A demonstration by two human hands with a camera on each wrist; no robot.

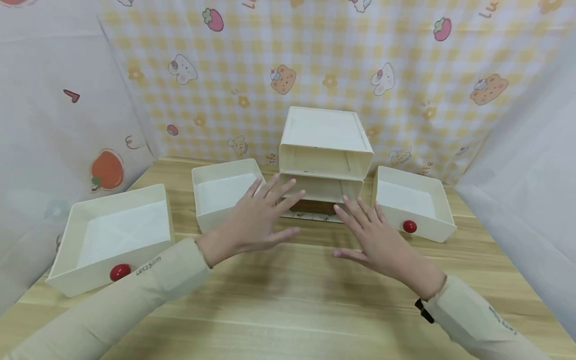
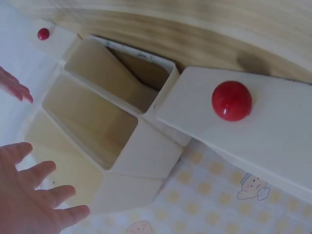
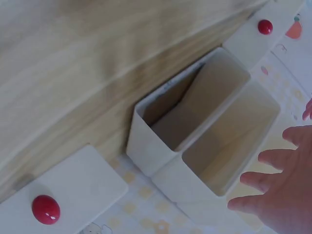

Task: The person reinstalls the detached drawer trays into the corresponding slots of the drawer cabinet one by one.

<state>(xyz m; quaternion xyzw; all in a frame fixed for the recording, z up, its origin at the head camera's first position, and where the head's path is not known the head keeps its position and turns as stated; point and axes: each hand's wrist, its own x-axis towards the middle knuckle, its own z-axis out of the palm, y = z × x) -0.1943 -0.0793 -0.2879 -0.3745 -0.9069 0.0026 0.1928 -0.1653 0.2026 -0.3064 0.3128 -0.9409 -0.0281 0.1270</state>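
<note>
Left hand (image 1: 258,220) and right hand (image 1: 375,235), both released with fingers spread, before a cream 3-tier drawer cabinet (image 1: 325,129).
The cabinet, its 3 slots open at the front, stands toward the back of a wooden tabletop (image 1: 288,315), before a yellow-checked cloth (image 1: 310,40). On the person's left sit 2 drawers: an inner drawer (image 1: 227,192) beside the cabinet, partly behind the left hand, and an outer drawer (image 1: 128,232). On the right is 1 right-side drawer (image 1: 407,197). Each has a red knob (image 1: 120,272).

Open-fronted cabinet (image 1: 326,129) — drawers (image 1: 434,230) either side
</note>
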